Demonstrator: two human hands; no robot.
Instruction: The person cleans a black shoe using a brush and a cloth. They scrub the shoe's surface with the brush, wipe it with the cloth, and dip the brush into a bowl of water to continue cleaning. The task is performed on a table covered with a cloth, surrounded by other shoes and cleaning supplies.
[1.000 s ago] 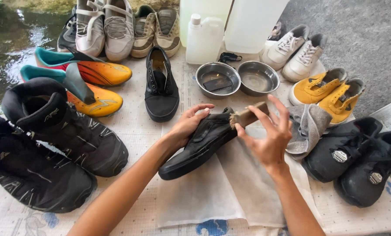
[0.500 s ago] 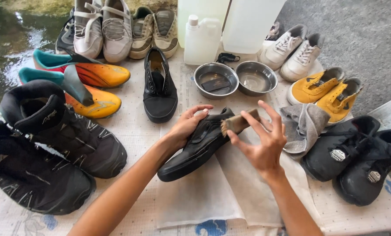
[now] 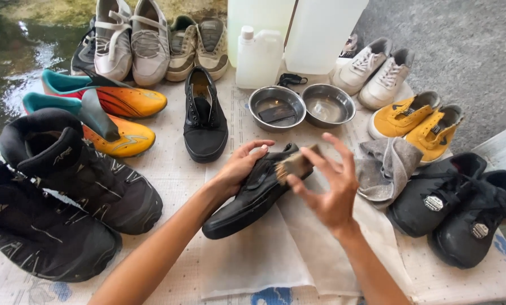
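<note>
Between both hands: black shoe (image 3: 247,197) on white cloth (image 3: 287,248). Left hand (image 3: 239,166) fingers curled over shoe's collar; right hand (image 3: 329,189) fingers pinch small brush (image 3: 293,164), others spread.

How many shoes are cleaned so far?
None can be counted as finished; how clean each is cannot be told. In hand: the left hand steadies a black shoe while the right hand presses a brush to it. Its twin and the other pairs around the cloth lie untouched.
</note>
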